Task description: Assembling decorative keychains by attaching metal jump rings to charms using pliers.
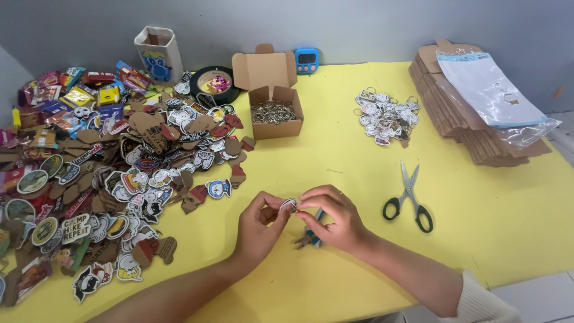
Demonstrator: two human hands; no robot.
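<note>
Head view of two bare hands meeting over a yellow table (pixel 335 155). The left hand (pixel 258 226) and the right hand (pixel 335 218) both pinch a small metal key ring (pixel 289 205) between thumb and fingertips, the ring held in the gap between the two hands, clear of the table. Beneath the right hand, pressed under its palm and curled fingers, lies a small blue-and-brown charm (pixel 311 237), only partly visible. Just to the right of the right hand rest black-handled scissors (pixel 409 200), blades shut, apart from the hand. To the left of the left hand spreads a large heap of flat die-cut charms (pixel 119 179), its nearest pieces close to the left wrist. Beyond both hands stands an open cardboard box (pixel 276 110) filled with metal rings. Farther beyond the right hand sits a small pile of finished keychains (pixel 385 116), and farther right a stack of flat cardboard (pixel 472 128) topped by a clear plastic bag (pixel 496 93)
</note>
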